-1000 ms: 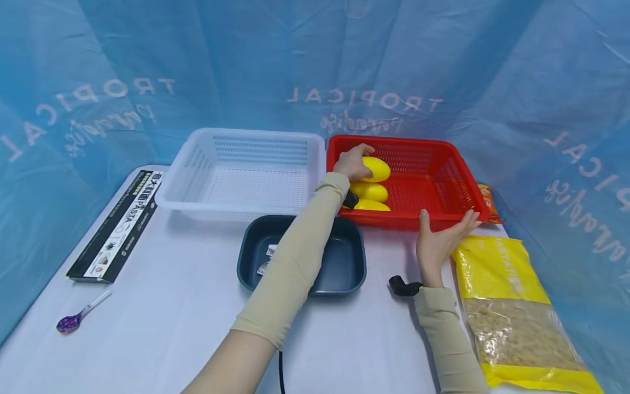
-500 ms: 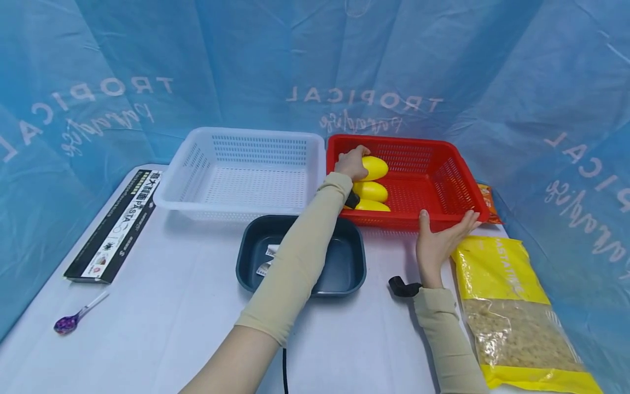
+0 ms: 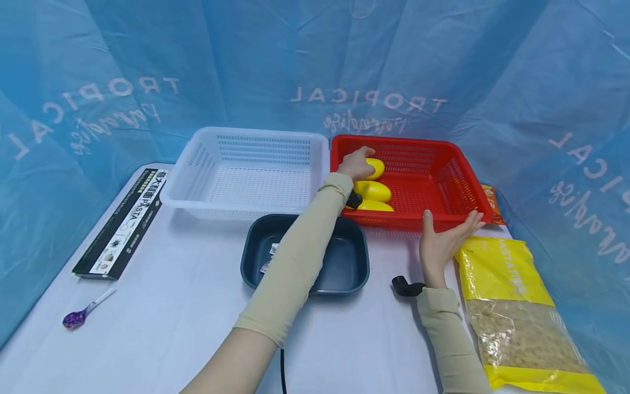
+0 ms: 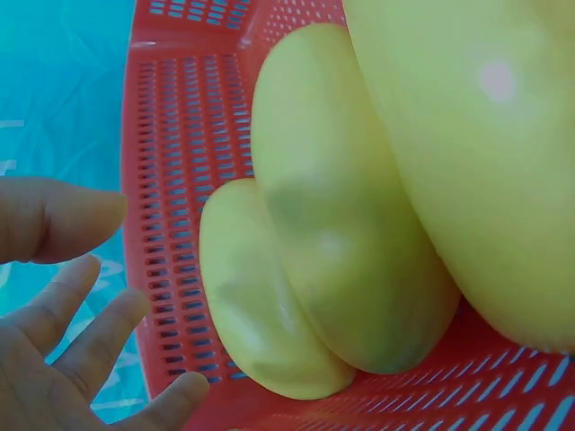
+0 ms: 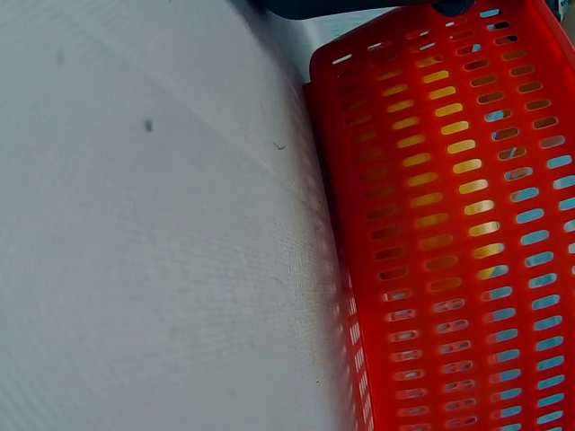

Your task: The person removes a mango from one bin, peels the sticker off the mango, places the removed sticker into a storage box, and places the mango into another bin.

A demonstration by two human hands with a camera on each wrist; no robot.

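Note:
Three smooth yellow oval fruits, mango-like, lie side by side at the left end of the red basket. My left hand reaches in at the far fruit. In the left wrist view, the thumb and fingers are spread, with a gap between them and that fruit. The middle fruit and the near fruit are toward me; the near one is partly hidden by the basket's front rim. My right hand rests splayed against the basket's front right corner; the right wrist view shows only the basket's slotted wall.
A white basket stands left of the red one. In front is a dark blue tray with small labels, under my left forearm. A pasta bag and orange packet lie right; a black pasta box and purple spoon left.
The far fruit, earlier held in my left hand, sits slightly lower in the basket and shows less beside the hand. The fingers have let go. My right hand keeps its place.

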